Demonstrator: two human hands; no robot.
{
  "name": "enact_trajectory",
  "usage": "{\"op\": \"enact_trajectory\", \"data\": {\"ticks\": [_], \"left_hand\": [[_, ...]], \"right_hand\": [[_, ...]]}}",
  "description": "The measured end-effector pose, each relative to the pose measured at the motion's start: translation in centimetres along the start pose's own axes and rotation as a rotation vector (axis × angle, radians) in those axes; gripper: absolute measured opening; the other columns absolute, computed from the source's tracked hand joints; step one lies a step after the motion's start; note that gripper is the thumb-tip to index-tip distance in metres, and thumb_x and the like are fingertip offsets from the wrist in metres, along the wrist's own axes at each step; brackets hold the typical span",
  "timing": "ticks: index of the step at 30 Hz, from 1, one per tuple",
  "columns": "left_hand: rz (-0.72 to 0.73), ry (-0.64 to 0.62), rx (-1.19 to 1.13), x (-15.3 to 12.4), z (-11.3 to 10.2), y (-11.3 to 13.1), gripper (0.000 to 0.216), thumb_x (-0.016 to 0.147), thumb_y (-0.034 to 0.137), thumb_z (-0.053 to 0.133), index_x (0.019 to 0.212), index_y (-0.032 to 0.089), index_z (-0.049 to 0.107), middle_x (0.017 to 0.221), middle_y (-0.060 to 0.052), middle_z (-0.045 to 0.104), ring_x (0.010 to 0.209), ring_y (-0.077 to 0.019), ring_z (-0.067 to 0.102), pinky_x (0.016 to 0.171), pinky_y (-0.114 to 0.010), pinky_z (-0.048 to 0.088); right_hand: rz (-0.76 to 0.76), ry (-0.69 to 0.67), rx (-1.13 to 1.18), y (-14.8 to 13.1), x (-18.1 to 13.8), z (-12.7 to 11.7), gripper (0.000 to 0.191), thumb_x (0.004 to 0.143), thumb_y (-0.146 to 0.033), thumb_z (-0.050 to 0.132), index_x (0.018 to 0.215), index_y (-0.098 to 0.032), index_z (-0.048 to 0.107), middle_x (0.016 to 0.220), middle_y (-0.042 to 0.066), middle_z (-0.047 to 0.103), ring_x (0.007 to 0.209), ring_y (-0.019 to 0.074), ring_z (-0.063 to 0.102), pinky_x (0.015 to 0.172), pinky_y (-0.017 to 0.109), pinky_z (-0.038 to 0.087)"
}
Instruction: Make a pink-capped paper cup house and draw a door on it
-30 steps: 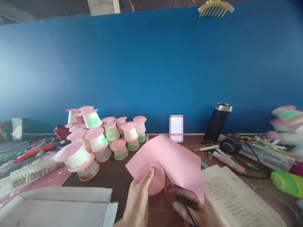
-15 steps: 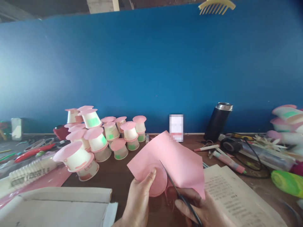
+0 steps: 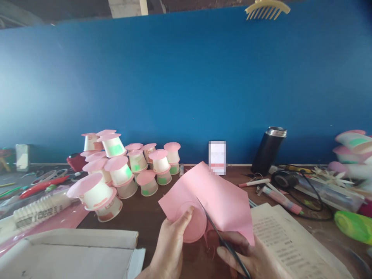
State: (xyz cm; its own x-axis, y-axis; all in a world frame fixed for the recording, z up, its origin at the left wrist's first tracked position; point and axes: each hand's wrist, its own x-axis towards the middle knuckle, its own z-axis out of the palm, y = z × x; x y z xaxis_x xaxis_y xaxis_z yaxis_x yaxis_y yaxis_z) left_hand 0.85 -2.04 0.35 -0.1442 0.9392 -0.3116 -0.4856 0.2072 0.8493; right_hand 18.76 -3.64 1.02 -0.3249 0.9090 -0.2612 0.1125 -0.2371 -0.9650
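My left hand (image 3: 171, 246) pinches a sheet of pink paper (image 3: 225, 203), thumb on top. A round outline shows on the paper under that thumb, its lower edge cut to a curve. My right hand (image 3: 242, 254) is closed around black-handled scissors (image 3: 216, 230), whose blades lie along the right side of the round part, inside the sheet. The right half of the sheet rises and bends over my right fingers. Part of the scissor handles is hidden by my hand. Left of the paper stand stacked paper cups (image 3: 119, 174) with pink disc tops.
An open white box (image 3: 87, 252) lies front left, near a row of nested cups (image 3: 43, 213). A printed sheet (image 3: 281, 232), a black flask (image 3: 269, 149), a marker (image 3: 254, 182) and a cable are on the right. A blue partition (image 3: 186, 85) closes the back.
Hands, paper and scissors keep nearly the same pose. The whole view has shifted very slightly. The scissor blades look a little more closed together.
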Motion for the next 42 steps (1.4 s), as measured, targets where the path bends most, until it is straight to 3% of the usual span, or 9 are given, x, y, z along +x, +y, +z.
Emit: {"op": "enact_trajectory", "data": {"ticks": [6,13,23,32,42], "left_hand": [[0.002,0.017,-0.022,0.0,0.0,0.2,0.052,0.062,0.040,0.085,0.100,0.007,0.073,0.094,-0.018,0.076,0.090,-0.0319,0.071,0.083,-0.039,0.053],[0.022,0.026,-0.005,-0.2,0.1,0.3,0.053,0.062,0.042,0.085,0.099,0.006,0.073,0.096,-0.019,0.076,0.094,-0.0334,0.070,0.086,-0.040,0.053],[0.021,-0.001,-0.001,-0.4,0.2,0.5,0.055,0.066,0.044,0.082,0.105,0.007,0.071,0.101,-0.019,0.074,0.098,-0.0334,0.069,0.087,-0.040,0.052],[0.014,-0.025,-0.001,-0.3,0.0,0.3,0.051,0.069,0.043,0.080,0.104,0.007,0.071,0.103,-0.019,0.074,0.097,-0.0321,0.069,0.083,-0.038,0.052],[0.034,-0.039,0.033,-0.2,-0.2,0.3,0.052,0.070,0.046,0.078,0.101,0.005,0.072,0.095,-0.019,0.075,0.087,-0.0304,0.070,0.078,-0.038,0.052]], "right_hand": [[-0.011,-0.025,-0.080,-0.6,-0.2,-0.2,0.058,0.064,-0.065,0.076,0.100,-0.020,0.077,0.048,-0.005,0.048,0.047,0.0087,0.041,0.045,0.020,0.032],[0.036,0.005,-0.086,-1.1,-0.5,0.0,0.064,0.059,-0.073,0.074,0.098,-0.022,0.078,0.051,-0.004,0.049,0.049,0.0084,0.042,0.047,0.019,0.035],[-0.029,0.046,-0.155,-1.3,-0.6,0.2,0.055,0.064,-0.069,0.071,0.090,-0.022,0.080,0.046,-0.004,0.047,0.048,0.0096,0.040,0.046,0.021,0.032],[0.000,-0.034,-0.122,-1.2,-0.4,0.2,0.064,0.062,-0.076,0.068,0.096,-0.023,0.078,0.050,-0.004,0.045,0.047,0.0079,0.033,0.046,0.022,0.025],[-0.044,-0.121,-0.161,-1.5,-0.3,-0.2,0.053,0.072,-0.064,0.070,0.098,-0.019,0.075,0.056,-0.004,0.050,0.046,0.0065,0.037,0.043,0.020,0.031]]}}
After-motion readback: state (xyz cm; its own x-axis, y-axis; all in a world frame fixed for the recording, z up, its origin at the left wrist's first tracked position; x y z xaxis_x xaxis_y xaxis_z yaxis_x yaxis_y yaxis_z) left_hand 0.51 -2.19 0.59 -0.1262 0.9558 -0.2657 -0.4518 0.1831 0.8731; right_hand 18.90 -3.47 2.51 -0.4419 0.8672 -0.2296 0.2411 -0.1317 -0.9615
